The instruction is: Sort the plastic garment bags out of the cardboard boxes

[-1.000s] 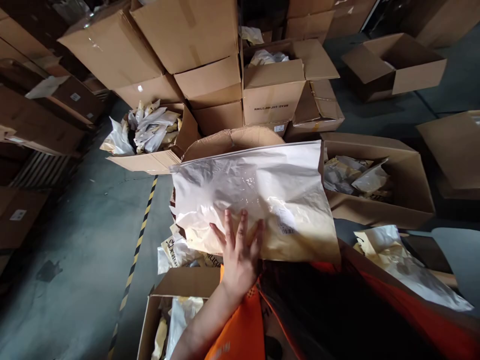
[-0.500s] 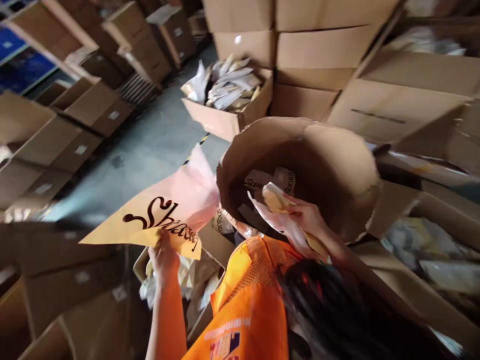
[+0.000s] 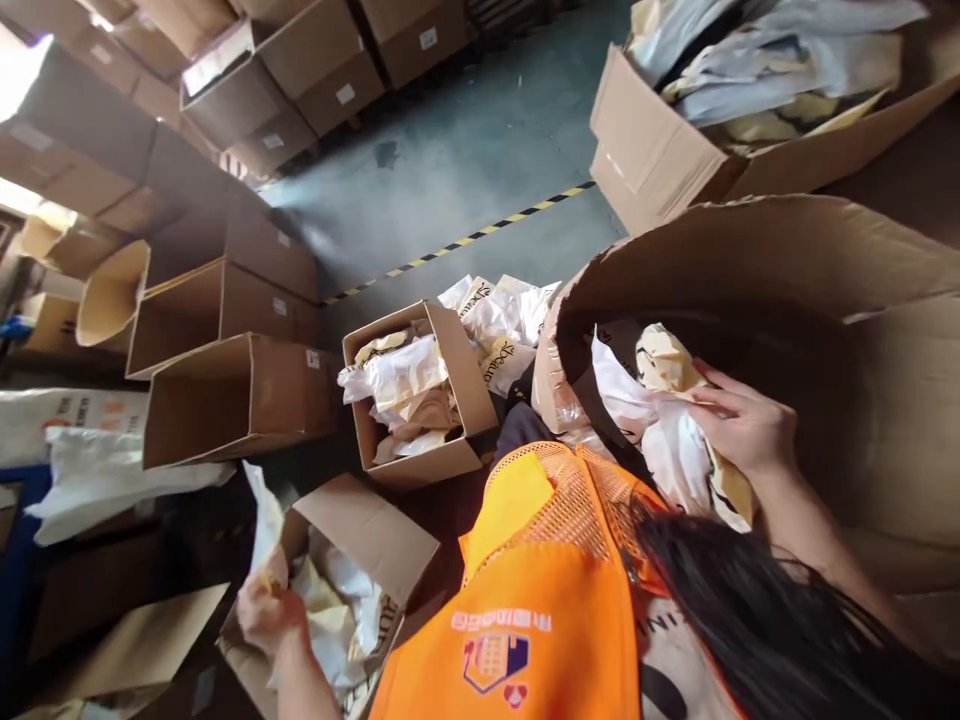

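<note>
Grey floor (image 3: 450,190); white packet (image 3: 265,515) in left hand (image 3: 271,602), long axis seemingly upward

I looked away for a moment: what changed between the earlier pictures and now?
The left hand, gripping a bag, has swung left, from beside the round carton to near an open box. The view has turned left too. The right hand still grips packages at the carton.

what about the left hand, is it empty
No, the left hand grips a pale bag, which sticks up above the fist beside an open box.
</note>
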`<move>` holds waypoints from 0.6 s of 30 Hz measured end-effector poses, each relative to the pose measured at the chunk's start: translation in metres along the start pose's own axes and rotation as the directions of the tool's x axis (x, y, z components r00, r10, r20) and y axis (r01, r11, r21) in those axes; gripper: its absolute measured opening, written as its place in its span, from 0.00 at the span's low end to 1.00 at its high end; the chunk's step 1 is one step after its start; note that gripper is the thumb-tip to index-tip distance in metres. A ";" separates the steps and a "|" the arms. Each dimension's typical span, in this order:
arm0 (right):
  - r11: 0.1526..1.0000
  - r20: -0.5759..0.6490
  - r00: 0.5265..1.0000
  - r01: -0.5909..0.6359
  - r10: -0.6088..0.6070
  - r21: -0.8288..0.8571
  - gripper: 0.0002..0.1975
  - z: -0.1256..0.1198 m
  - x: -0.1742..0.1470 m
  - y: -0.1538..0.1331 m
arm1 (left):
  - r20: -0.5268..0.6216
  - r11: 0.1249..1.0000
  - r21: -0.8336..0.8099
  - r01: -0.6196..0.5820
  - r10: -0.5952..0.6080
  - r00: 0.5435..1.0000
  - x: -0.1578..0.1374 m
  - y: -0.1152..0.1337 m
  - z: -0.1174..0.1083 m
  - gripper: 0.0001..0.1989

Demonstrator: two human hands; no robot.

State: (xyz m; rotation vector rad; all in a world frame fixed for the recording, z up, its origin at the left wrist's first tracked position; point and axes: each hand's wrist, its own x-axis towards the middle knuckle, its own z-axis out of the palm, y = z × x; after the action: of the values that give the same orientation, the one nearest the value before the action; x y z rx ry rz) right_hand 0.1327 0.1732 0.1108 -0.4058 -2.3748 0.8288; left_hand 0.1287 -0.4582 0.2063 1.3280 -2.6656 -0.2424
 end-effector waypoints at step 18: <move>0.973 -0.200 0.978 -0.005 0.053 0.232 0.03 -0.053 0.030 -0.103 | 0.616 0.808 -0.260 0.529 0.561 -0.553 -0.232 0.334 0.089 0.52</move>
State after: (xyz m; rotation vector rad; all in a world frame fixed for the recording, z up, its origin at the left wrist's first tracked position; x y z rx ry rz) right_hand 0.1325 0.1328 0.2234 -0.4102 -2.0606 1.0129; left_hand -0.0112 -0.0672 0.1757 0.2499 -2.1049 -3.9376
